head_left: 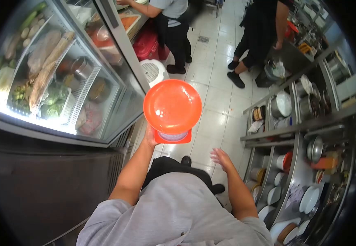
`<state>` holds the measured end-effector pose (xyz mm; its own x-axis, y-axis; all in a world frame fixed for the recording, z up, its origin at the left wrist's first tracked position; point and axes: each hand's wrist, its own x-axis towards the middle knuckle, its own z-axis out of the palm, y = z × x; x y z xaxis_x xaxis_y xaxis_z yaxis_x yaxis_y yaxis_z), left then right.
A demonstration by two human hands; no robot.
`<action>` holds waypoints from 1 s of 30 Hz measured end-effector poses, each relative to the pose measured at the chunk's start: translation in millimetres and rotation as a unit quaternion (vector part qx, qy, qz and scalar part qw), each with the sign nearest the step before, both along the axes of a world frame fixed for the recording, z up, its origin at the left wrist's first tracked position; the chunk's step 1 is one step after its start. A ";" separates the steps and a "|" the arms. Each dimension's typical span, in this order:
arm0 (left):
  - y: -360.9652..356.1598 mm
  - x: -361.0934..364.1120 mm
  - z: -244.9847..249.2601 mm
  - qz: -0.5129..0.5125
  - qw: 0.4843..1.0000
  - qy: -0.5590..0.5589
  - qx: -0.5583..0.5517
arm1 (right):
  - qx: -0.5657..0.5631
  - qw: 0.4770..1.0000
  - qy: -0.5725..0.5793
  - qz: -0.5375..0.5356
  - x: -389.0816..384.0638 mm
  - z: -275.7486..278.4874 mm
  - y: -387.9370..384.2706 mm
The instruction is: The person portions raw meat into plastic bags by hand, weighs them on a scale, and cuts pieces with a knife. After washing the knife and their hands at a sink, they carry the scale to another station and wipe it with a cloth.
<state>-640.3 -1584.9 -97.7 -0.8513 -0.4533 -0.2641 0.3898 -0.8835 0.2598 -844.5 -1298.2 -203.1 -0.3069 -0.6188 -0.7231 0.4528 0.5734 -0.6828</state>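
My left hand grips the left side of an orange kitchen scale, holding it out in front of my body. A round orange pan sits on top of the scale, and only shiny reflections show inside it. Below the pan, part of the scale's pale dial face is visible. My right hand is held out to the right of the scale, fingers apart and nothing in it. Most of the left fingers are hidden behind the scale.
On the left stands a lit glass-door fridge with vegetables and containers. Metal shelves with bowls and pots line the right. Two people in dark trousers stand ahead on the tiled floor. A grey bin stands near the right-hand person.
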 end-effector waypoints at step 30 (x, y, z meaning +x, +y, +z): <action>-329.8 -301.4 17.2 0.144 0.985 0.067 -0.064 | -0.368 0.862 -0.342 0.064 -269.7 149.9 -526.0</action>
<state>-941.7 -1914.7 -80.5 -0.7056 -0.7039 -0.0824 0.6584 -0.6941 0.2912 -1114.2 -1824.2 -53.1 0.1413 -0.9844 -0.1049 0.8587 0.1746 -0.4818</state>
